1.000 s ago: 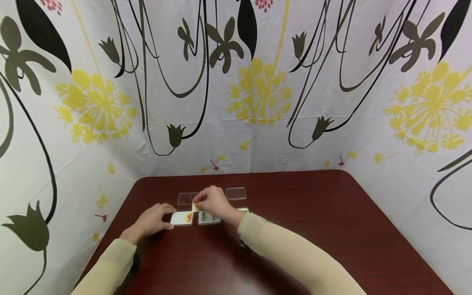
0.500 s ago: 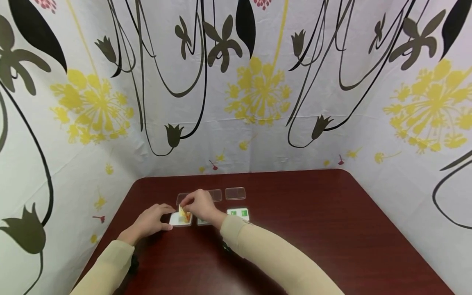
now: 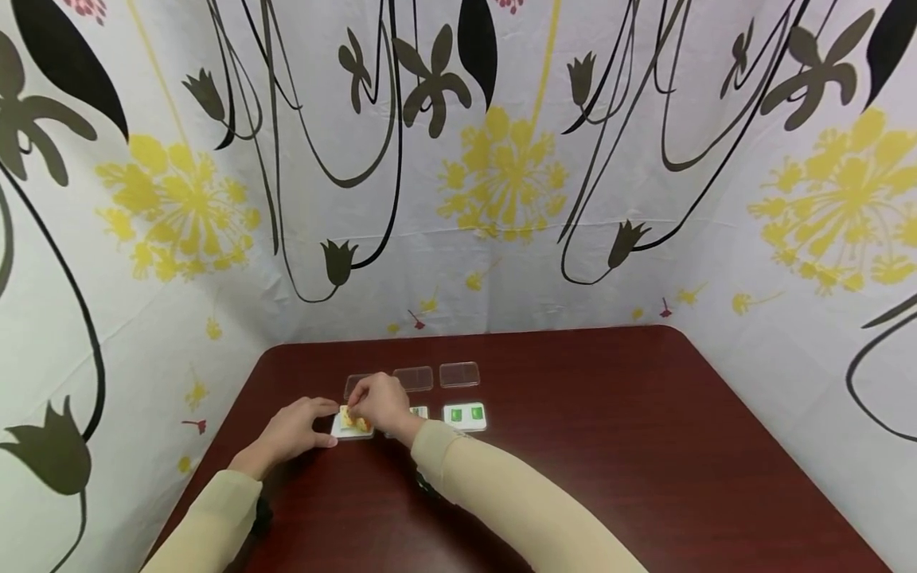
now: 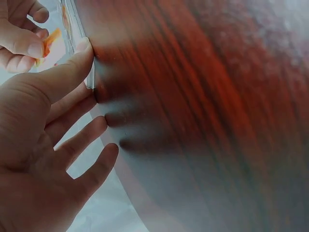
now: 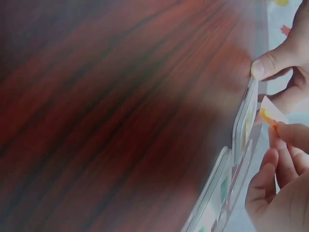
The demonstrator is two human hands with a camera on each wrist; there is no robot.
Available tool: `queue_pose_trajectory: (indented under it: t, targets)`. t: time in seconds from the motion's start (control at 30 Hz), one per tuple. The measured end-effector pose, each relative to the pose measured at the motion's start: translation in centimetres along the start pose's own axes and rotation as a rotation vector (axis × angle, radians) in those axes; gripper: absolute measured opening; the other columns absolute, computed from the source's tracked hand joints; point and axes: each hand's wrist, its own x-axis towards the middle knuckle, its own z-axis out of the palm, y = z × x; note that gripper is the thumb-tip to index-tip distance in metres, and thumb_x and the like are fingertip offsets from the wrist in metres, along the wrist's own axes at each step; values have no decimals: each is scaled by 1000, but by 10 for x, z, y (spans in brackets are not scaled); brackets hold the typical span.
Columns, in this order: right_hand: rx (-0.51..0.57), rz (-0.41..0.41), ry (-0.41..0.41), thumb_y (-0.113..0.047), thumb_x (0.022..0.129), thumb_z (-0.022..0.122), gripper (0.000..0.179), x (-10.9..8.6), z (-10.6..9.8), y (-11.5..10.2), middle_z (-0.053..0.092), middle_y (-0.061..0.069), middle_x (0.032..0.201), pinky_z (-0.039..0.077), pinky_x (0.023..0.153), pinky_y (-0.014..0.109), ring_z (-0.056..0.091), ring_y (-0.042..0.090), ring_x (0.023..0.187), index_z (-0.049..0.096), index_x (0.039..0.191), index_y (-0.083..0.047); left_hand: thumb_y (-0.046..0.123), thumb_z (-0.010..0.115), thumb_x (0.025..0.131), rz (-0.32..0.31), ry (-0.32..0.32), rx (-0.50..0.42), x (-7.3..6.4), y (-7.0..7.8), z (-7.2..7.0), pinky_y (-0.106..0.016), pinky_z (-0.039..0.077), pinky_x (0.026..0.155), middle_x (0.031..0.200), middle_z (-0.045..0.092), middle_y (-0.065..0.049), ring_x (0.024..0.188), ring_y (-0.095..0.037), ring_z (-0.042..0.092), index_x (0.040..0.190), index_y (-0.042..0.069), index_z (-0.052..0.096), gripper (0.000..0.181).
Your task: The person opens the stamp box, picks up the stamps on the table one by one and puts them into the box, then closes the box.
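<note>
My right hand [image 3: 383, 402] pinches a small white card [image 5: 271, 112] with a yellow-orange picture between thumb and fingers. That card stands tilted above the leftmost flat white case [image 3: 351, 435], which also shows a yellow-orange picture. My left hand [image 3: 292, 430] holds this case at its left end, thumb on the near side and index finger on the far side. In the left wrist view its other fingertips [image 4: 113, 150] touch the table. A second white case [image 3: 419, 411], partly hidden by my right hand, lies beside it. Farther right is a third white case [image 3: 466, 417] with two green squares.
Behind the cases lie three clear plastic lids, the left lid [image 3: 356, 383] partly covered by my right hand, then the middle lid [image 3: 413, 379] and right lid [image 3: 459, 374]. The dark red wooden table [image 3: 609, 446] meets a flower-patterned cloth [image 3: 501, 294] at the back and sides.
My right hand has moved left with the small card, from over the gap beside the second case to over the leftmost case, then slightly lower. My left hand has stayed in place.
</note>
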Motion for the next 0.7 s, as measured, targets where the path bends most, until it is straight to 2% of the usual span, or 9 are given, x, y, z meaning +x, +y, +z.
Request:
queue_pose_trajectory:
  t: [0.13,0.33,0.53,0.7]
  targets:
    - [-72,28,40,-19,78,87,21,2,6,-4,60,-18,66,44,56,26,55,6,59,71,66,-27,34,84,83,0,7,2,0,0,-1,-60,44,96,138,60,-11,128,-37,52,135,8,65,61]
    - [-132,34,44,-19,79,85,22,3,13,-10,58,-19,63,45,59,28,54,5,58,69,66,-28,34,85,82,19,28,11,-1,0,-2,-61,44,96,136,62,-11,127,-37,53,134,7,66,61]
    - [-209,13,66,-20,83,82,29,4,19,-9,55,-20,62,45,61,29,53,4,58,64,64,-31,34,85,81,26,35,22,-2,0,-1,-59,46,94,135,63,-9,124,-36,55,133,7,67,61]
    - [-276,-24,86,-17,79,81,29,5,24,-6,53,-20,62,44,59,29,51,3,58,62,63,-32,33,85,82,15,34,24,-3,-1,-1,-59,45,95,136,63,-9,125,-35,55,134,9,67,60]
